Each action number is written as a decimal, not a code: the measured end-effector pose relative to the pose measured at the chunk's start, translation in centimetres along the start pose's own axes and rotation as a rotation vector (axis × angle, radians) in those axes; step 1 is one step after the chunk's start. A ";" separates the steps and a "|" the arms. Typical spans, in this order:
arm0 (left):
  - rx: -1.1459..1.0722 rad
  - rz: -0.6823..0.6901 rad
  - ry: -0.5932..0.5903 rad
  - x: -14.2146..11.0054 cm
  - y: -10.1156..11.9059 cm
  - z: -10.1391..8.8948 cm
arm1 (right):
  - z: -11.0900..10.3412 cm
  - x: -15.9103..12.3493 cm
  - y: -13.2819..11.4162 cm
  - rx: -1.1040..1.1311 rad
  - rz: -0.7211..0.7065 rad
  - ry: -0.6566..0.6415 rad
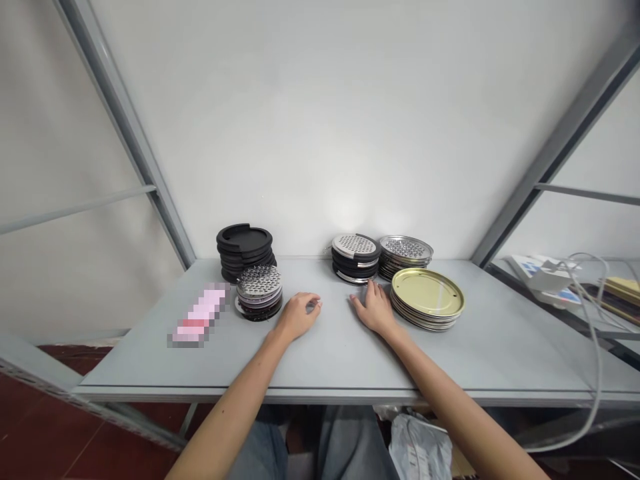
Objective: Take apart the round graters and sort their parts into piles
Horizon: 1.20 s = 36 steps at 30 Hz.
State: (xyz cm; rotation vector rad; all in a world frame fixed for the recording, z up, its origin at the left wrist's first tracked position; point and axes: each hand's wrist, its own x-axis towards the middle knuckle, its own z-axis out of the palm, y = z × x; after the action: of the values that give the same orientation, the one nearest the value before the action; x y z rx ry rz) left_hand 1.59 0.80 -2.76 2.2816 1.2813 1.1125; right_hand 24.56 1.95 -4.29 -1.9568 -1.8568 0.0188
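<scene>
My left hand [299, 315] rests on the grey table with its fingers loosely curved, a gap between thumb and forefinger and nothing held. Just left of it stands a stack of round metal grater discs [259, 283]. My right hand [374, 308] lies on the table, fingers spread and empty. To its right is a stack of gold-coloured round metal lids [427, 293]. Beyond its fingertips sits a stack of black rings with perforated metal grater plates [356, 248]. Metal grater discs with raised rims [406, 249] are piled beside that stack, against the wall.
Black plastic rings [245, 241] are stacked at the back left of the table [330, 360]. A blurred pink item [203, 313] lies at the left. White cables [595, 347] and boxes [545, 277] are at the right. Below hangs a plastic bag [420, 445].
</scene>
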 end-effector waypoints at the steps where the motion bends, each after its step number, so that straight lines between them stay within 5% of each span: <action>1: 0.002 0.002 -0.005 0.0 0.0 0.0 | 0.1 0.0 0.1 0.001 0.006 -0.007; 36: 0.154 0.044 -0.050 0.0 0.2 -0.5 | -0.2 0.4 0.1 -0.084 0.018 -0.043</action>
State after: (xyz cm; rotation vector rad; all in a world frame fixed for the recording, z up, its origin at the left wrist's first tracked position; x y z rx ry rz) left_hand 1.31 0.64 -2.37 2.4431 1.3468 0.9959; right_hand 24.78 2.24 -4.05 -2.0445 -1.8958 -0.0127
